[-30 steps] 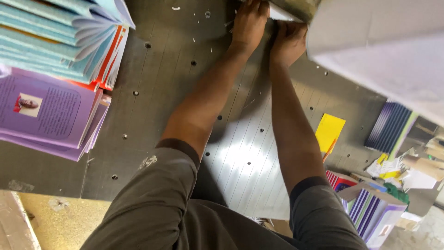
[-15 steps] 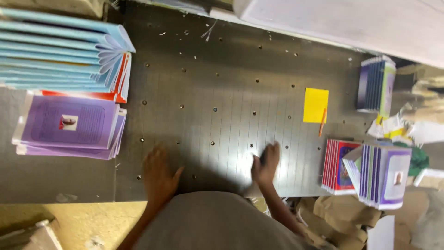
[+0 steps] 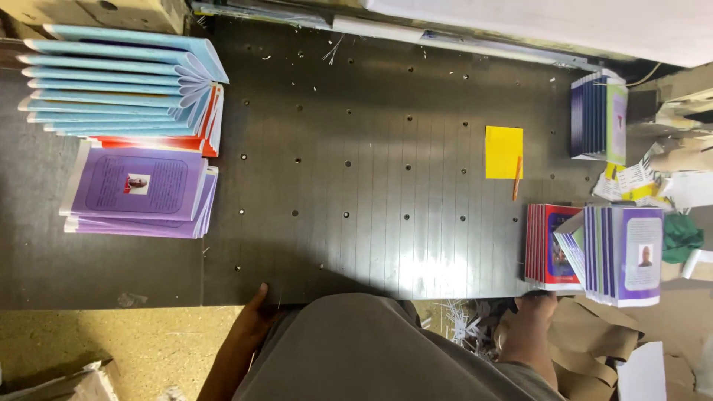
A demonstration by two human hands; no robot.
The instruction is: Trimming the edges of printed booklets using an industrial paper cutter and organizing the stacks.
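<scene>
Red-covered booklets (image 3: 551,246) stacked on edge, spines toward bench (image 3: 356,223) front, right hand (image 3: 536,312) beneath, grip unclear, left hand (image 3: 252,315) loose at bench edge.

Open middle, crowded edges

Around the yellow sheet (image 3: 503,151) the dark metal table (image 3: 356,186) lies bare; booklet stacks block far left (image 3: 134,186) and just right (image 3: 594,252) of it.

The person is wearing a plain grey-brown garment with no print, reaching down between the bare left grip (image 3: 252,321) and the bare right grip (image 3: 531,327); both forearms are showing uncovered.
</scene>
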